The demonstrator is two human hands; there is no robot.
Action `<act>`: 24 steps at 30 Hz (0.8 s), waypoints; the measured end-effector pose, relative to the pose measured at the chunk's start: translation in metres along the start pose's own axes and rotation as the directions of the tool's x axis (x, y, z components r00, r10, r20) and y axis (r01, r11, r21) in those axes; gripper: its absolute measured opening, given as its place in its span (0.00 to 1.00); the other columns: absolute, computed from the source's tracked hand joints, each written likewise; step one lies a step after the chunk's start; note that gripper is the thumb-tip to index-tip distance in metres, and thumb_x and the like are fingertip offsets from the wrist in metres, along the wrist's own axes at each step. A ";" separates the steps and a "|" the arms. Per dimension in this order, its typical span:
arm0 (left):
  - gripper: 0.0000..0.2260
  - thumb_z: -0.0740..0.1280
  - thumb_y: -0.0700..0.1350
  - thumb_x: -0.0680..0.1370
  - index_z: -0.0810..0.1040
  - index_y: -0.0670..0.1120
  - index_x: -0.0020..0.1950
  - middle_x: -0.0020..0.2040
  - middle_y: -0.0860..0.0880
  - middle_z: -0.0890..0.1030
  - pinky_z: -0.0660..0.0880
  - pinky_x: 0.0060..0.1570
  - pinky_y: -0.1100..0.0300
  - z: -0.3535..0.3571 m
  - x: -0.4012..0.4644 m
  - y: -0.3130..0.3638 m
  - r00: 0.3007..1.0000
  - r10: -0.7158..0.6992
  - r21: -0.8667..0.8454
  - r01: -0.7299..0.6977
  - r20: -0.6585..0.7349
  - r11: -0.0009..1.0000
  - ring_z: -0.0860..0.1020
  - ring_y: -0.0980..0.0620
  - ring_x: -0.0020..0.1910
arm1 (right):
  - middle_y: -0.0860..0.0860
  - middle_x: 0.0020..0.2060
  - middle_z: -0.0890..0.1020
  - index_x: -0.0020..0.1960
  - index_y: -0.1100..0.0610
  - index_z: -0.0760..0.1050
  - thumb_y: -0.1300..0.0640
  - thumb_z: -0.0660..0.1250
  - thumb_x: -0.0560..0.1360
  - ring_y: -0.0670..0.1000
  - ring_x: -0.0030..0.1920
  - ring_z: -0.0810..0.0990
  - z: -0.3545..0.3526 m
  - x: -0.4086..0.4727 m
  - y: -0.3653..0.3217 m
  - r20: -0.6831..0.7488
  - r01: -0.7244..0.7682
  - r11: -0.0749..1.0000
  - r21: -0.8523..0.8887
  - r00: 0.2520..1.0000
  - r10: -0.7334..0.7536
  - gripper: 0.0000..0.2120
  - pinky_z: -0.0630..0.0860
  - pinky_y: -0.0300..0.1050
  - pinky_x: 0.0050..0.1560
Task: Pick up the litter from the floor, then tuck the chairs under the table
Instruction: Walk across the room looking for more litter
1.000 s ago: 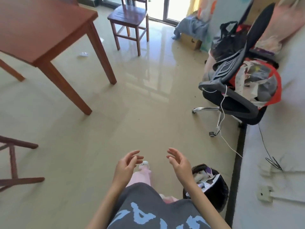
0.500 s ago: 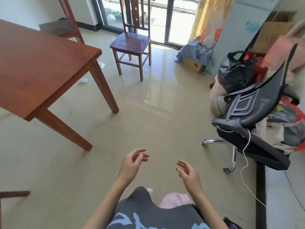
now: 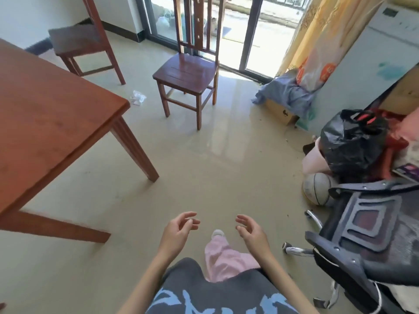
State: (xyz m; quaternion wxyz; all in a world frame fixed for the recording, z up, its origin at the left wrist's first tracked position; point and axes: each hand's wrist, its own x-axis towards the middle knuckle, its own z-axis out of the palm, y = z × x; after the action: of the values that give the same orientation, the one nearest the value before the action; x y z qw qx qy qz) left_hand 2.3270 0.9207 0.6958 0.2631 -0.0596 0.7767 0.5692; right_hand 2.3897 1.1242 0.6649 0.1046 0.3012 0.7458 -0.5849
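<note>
Head view, near to far. Nearest the camera, the left hand (image 3: 179, 232) and right hand (image 3: 251, 232) are raised side by side above the floor (image 3: 204, 177), palms turned inward; the fingers (image 3: 189, 219) of both are loosely curled and spread, empty, touching nothing. Between the hands a pink trouser leg (image 3: 223, 257) ends in a light shoe (image 3: 218, 233) set forward on the floor. To the right stands a black office chair (image 3: 367, 243), with a ball (image 3: 316, 189) and a black bag (image 3: 353, 146) beyond it. To the left, the desk (image 3: 52, 123) fills the frame edge, one leg planted near mid-floor. Farther on, a wooden chair (image 3: 188, 73) stands clear of the desk, facing the camera; a second chair (image 3: 79, 41) stands beyond the desk's far corner. The litter (image 3: 137, 97), crumpled and white, lies on the floor between the two chairs, just past the desk corner. Compared with half a second ago, the view is tilted higher and nearer, so desk, chairs and litter appear larger; the hands keep the same open pose, and the foot now shows ahead.
</note>
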 end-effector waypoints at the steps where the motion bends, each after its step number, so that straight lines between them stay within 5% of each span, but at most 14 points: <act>1: 0.11 0.59 0.37 0.79 0.76 0.50 0.50 0.44 0.50 0.83 0.73 0.40 0.69 0.002 0.015 0.008 1.000 -0.013 -0.012 0.012 -0.022 1.000 0.81 0.60 0.39 | 0.51 0.54 0.79 0.61 0.58 0.73 0.66 0.61 0.75 0.49 0.55 0.78 -0.004 0.024 -0.020 0.026 0.034 0.999 -0.021 0.999 -0.033 0.15 0.72 0.33 0.51; 5: 0.10 0.58 0.35 0.79 0.76 0.47 0.51 0.43 0.49 0.82 0.73 0.38 0.72 0.000 0.071 0.043 0.994 -0.088 -0.068 0.083 -0.071 0.994 0.80 0.54 0.41 | 0.50 0.53 0.79 0.61 0.59 0.73 0.66 0.61 0.75 0.49 0.53 0.79 -0.014 0.115 -0.095 0.092 0.111 0.990 -0.092 0.990 -0.103 0.16 0.74 0.28 0.46; 8: 0.12 0.59 0.35 0.78 0.77 0.51 0.48 0.42 0.51 0.83 0.73 0.40 0.67 -0.006 0.115 0.062 0.986 -0.123 -0.095 0.112 -0.115 0.989 0.81 0.59 0.38 | 0.51 0.53 0.80 0.60 0.58 0.74 0.67 0.62 0.74 0.50 0.52 0.80 -0.011 0.176 -0.140 0.115 0.147 0.983 -0.109 0.984 -0.134 0.16 0.75 0.38 0.53; 15: 0.12 0.59 0.34 0.78 0.78 0.49 0.47 0.39 0.53 0.82 0.71 0.34 0.75 -0.047 0.253 0.117 0.975 -0.121 -0.135 0.097 -0.185 0.986 0.80 0.64 0.33 | 0.52 0.53 0.81 0.60 0.58 0.74 0.68 0.62 0.74 0.50 0.52 0.80 0.018 0.308 -0.209 0.179 0.160 0.972 -0.170 0.975 -0.130 0.16 0.76 0.49 0.58; 20: 0.10 0.58 0.35 0.79 0.76 0.47 0.51 0.43 0.51 0.81 0.71 0.36 0.73 -0.095 0.360 0.172 0.972 -0.102 -0.152 0.070 -0.213 0.986 0.79 0.52 0.40 | 0.53 0.53 0.81 0.59 0.60 0.75 0.68 0.63 0.73 0.50 0.50 0.80 0.044 0.387 -0.266 0.199 0.145 0.961 -0.236 0.975 -0.098 0.16 0.76 0.47 0.57; 24: 0.10 0.58 0.36 0.79 0.76 0.48 0.52 0.42 0.54 0.81 0.71 0.37 0.75 -0.138 0.426 0.217 0.966 -0.086 -0.157 0.048 -0.244 0.986 0.80 0.63 0.37 | 0.51 0.52 0.81 0.59 0.59 0.75 0.67 0.63 0.73 0.50 0.50 0.80 0.067 0.444 -0.317 0.239 0.149 0.956 -0.254 0.967 -0.087 0.15 0.76 0.46 0.57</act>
State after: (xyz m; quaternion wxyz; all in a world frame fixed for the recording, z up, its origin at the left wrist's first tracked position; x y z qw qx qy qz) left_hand 1.8306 0.9575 0.7070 0.1772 -0.1769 0.7562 0.6046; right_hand 1.8421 1.1642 0.6761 0.1933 0.1707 0.8184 -0.5136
